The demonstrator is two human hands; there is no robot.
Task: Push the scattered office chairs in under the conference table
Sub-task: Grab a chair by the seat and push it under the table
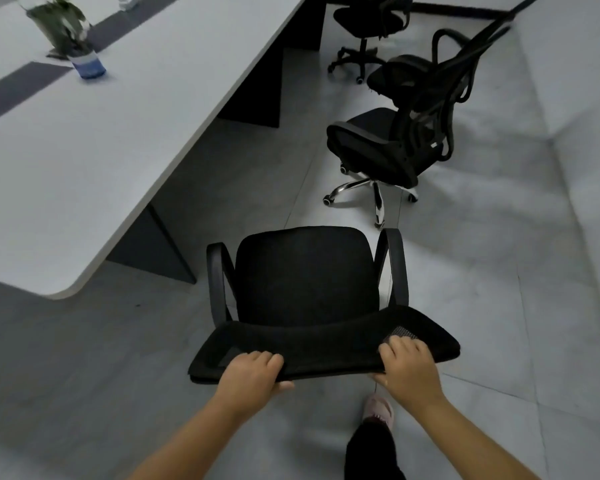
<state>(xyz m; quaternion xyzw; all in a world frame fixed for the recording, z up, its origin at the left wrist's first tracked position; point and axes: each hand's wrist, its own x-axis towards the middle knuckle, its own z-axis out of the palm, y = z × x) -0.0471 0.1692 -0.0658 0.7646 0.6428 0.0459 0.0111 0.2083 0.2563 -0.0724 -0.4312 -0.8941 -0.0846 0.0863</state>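
Both my left hand (248, 372) and right hand (407, 367) curl over the backrest top of the nearest office chair (305, 282), gripping there to steer it, chair standing on the floor just off the conference table (125, 109) corner, seat not yet under.

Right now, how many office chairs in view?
4. One chair gripped by the left hand and right hand; one chrome-base chair ahead; one behind it; one at the table's far end. More may be out of frame.
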